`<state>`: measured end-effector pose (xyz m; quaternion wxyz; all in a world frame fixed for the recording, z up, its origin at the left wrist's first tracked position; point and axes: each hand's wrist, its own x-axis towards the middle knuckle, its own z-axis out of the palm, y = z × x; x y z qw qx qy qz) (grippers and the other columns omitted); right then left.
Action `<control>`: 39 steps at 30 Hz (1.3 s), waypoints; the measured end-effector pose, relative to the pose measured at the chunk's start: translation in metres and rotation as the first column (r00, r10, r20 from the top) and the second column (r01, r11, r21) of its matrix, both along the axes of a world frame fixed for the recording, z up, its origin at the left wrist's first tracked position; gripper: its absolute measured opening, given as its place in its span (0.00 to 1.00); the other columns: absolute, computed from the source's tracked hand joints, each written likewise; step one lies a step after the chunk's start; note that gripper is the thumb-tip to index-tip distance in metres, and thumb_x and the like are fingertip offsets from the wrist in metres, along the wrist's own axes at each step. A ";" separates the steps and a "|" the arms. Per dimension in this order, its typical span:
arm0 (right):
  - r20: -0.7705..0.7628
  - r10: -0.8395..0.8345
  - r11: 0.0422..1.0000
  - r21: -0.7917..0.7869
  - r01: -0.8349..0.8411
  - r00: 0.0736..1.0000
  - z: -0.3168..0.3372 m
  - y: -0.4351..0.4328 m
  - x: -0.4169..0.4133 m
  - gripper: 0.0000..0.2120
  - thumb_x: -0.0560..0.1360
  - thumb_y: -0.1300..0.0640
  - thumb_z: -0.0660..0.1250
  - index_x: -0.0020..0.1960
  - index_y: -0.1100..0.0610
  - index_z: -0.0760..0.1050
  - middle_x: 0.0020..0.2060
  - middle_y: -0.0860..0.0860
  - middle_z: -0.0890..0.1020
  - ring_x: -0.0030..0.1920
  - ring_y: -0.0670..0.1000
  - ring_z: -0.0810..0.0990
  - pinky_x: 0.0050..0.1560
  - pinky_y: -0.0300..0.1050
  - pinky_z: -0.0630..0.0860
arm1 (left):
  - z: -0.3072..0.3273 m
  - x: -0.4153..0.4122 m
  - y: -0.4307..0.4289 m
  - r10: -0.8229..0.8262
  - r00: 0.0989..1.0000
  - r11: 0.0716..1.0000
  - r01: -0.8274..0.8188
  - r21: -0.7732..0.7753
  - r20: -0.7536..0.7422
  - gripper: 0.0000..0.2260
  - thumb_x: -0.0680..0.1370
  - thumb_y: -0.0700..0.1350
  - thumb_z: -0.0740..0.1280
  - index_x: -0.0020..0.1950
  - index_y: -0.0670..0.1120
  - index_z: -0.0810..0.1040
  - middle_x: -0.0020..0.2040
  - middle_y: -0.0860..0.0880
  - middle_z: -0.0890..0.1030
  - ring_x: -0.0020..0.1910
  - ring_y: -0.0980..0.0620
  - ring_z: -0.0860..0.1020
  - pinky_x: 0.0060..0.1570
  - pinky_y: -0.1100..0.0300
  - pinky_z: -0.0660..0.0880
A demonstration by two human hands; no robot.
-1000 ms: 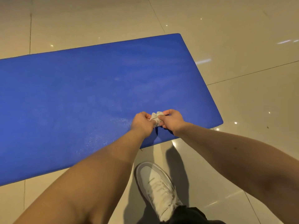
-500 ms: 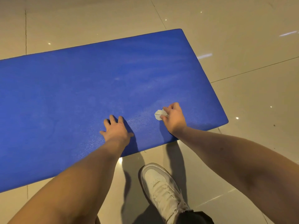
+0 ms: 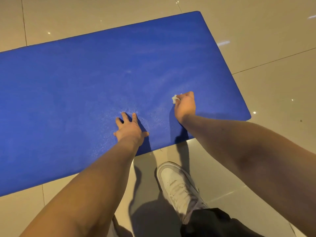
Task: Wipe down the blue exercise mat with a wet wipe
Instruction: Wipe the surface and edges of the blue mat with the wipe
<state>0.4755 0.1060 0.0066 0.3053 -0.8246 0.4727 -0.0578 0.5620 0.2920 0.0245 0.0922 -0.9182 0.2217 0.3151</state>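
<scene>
The blue exercise mat (image 3: 85, 86) lies flat on the tiled floor and runs off the left edge of the view. My right hand (image 3: 185, 105) grips a small crumpled white wet wipe (image 3: 174, 99) and holds it down on the mat near its right end. Only a bit of the wipe shows past the fingers. My left hand (image 3: 130, 128) rests flat on the mat near its front edge, fingers spread. A faint speckled sheen shows on the mat around the left hand.
Glossy beige floor tiles (image 3: 266, 69) surround the mat. My white sneaker (image 3: 176, 185) stands on the floor just in front of the mat's near edge, with a dark trouser leg (image 3: 213, 223) above it.
The hands, together on the wipe a second ago, have parted. The left hand went down flat on the mat. The right hand carried the wipe a little further up the mat.
</scene>
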 end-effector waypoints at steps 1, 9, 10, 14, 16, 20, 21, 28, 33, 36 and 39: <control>0.031 -0.011 1.000 0.007 0.011 0.999 -0.001 0.011 0.004 0.07 0.80 0.66 0.58 0.51 0.56 0.69 0.45 0.51 0.77 0.42 0.49 0.75 0.37 0.29 0.71 | 0.000 0.000 0.000 -0.002 1.000 1.000 0.002 0.006 -0.002 0.45 0.76 0.65 0.69 0.83 0.55 0.44 0.82 0.47 0.41 0.80 0.37 0.44 0.68 0.37 0.71; 0.157 0.364 0.910 0.149 -0.387 0.918 -0.011 0.082 0.013 0.18 0.80 0.63 0.62 0.37 0.45 0.63 0.43 0.50 0.68 0.42 0.51 0.67 0.45 0.47 0.68 | 0.006 0.003 0.004 -0.065 0.997 0.996 0.067 0.061 -0.034 0.49 0.73 0.71 0.67 0.82 0.56 0.39 0.82 0.48 0.38 0.80 0.38 0.42 0.67 0.39 0.70; 0.128 0.344 0.910 0.197 -0.364 0.930 -0.010 0.073 0.013 0.18 0.78 0.61 0.63 0.36 0.45 0.62 0.43 0.49 0.68 0.42 0.51 0.67 0.46 0.49 0.68 | 0.006 0.003 0.005 -0.078 0.996 0.995 0.080 0.067 -0.033 0.51 0.72 0.72 0.67 0.82 0.56 0.38 0.82 0.48 0.38 0.80 0.38 0.42 0.66 0.40 0.70; 0.072 0.184 0.980 0.060 -0.188 0.980 -0.007 0.014 -0.013 0.12 0.70 0.56 0.67 0.38 0.50 0.63 0.38 0.48 0.71 0.39 0.49 0.68 0.40 0.46 0.66 | 0.005 -0.002 0.005 -0.081 0.997 0.995 0.081 0.059 -0.006 0.54 0.70 0.72 0.69 0.82 0.55 0.39 0.82 0.47 0.38 0.81 0.37 0.42 0.67 0.40 0.72; 0.002 0.064 0.998 0.018 -0.064 0.998 -0.002 -0.018 -0.025 0.09 0.74 0.58 0.65 0.41 0.53 0.65 0.38 0.48 0.73 0.37 0.48 0.68 0.40 0.43 0.67 | 0.003 -0.004 0.004 -0.067 0.998 0.997 0.067 0.048 0.004 0.54 0.70 0.72 0.70 0.83 0.55 0.39 0.82 0.46 0.38 0.81 0.37 0.42 0.68 0.37 0.71; -0.056 -0.055 0.998 -0.035 0.053 0.997 -0.010 -0.039 -0.039 0.07 0.74 0.54 0.63 0.41 0.53 0.65 0.40 0.50 0.70 0.37 0.50 0.66 0.42 0.50 0.65 | 0.002 -0.005 0.003 -0.050 0.999 0.998 0.050 0.027 0.005 0.54 0.70 0.71 0.71 0.83 0.54 0.40 0.82 0.46 0.38 0.81 0.37 0.41 0.68 0.36 0.70; -0.055 -0.043 0.998 -0.044 0.040 0.998 -0.012 -0.030 -0.038 0.07 0.74 0.56 0.63 0.41 0.54 0.65 0.40 0.50 0.70 0.37 0.50 0.66 0.42 0.49 0.65 | 0.002 -0.005 0.003 -0.047 0.999 0.999 0.046 0.024 0.006 0.54 0.70 0.70 0.71 0.83 0.54 0.40 0.82 0.46 0.38 0.81 0.37 0.41 0.69 0.36 0.70; -0.011 0.427 0.904 -0.001 -0.427 0.904 -0.011 0.075 -0.018 0.13 0.77 0.67 0.61 0.57 0.57 0.79 0.53 0.57 0.72 0.49 0.54 0.69 0.52 0.48 0.70 | 0.000 -0.005 0.002 -0.043 0.999 0.998 0.043 0.035 0.011 0.54 0.70 0.70 0.71 0.83 0.54 0.39 0.82 0.47 0.37 0.81 0.37 0.41 0.69 0.36 0.69; -0.024 0.466 0.884 0.045 -0.465 0.884 -0.006 0.068 -0.034 0.17 0.76 0.69 0.60 0.62 0.58 0.76 0.56 0.56 0.74 0.52 0.59 0.75 0.52 0.56 0.76 | 0.000 -0.006 0.003 -0.039 0.999 0.999 0.038 0.029 0.017 0.54 0.70 0.70 0.71 0.83 0.55 0.40 0.82 0.47 0.37 0.81 0.38 0.41 0.69 0.36 0.69; -0.091 0.313 0.948 -0.037 -0.317 0.945 -0.001 0.025 -0.054 0.11 0.76 0.69 0.60 0.54 0.57 0.73 0.52 0.56 0.74 0.47 0.59 0.77 0.46 0.57 0.76 | 0.001 -0.006 0.004 -0.043 0.999 0.999 0.042 0.023 0.021 0.54 0.70 0.70 0.71 0.83 0.55 0.40 0.82 0.47 0.37 0.81 0.37 0.41 0.69 0.36 0.69; -0.179 0.165 0.974 -0.128 -0.189 0.970 0.000 -0.012 -0.075 0.09 0.78 0.66 0.60 0.55 0.57 0.74 0.54 0.58 0.74 0.51 0.60 0.76 0.47 0.48 0.72 | 0.002 -0.007 0.004 -0.044 0.999 0.999 0.043 0.018 0.028 0.54 0.70 0.71 0.70 0.83 0.54 0.40 0.82 0.46 0.38 0.81 0.37 0.41 0.69 0.36 0.70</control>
